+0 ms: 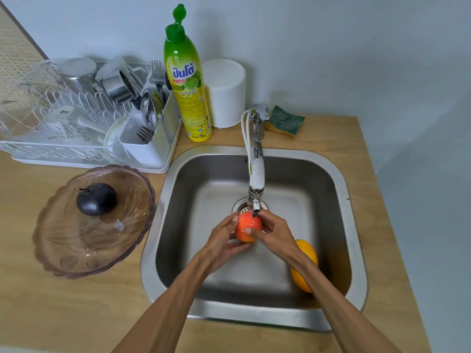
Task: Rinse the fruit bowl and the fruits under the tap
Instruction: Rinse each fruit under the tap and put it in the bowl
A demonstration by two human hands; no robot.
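The green and yellow dish soap bottle (187,82) behind the sink bore large white Thai lettering, with "PINTO" in red just below it. Near its base, "700" stood beside small Thai characters. The remaining fine print on its label was too small to read.

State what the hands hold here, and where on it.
Both hold the red-orange fruit under the tap: left hand cups its left side and underside, right hand its right side.
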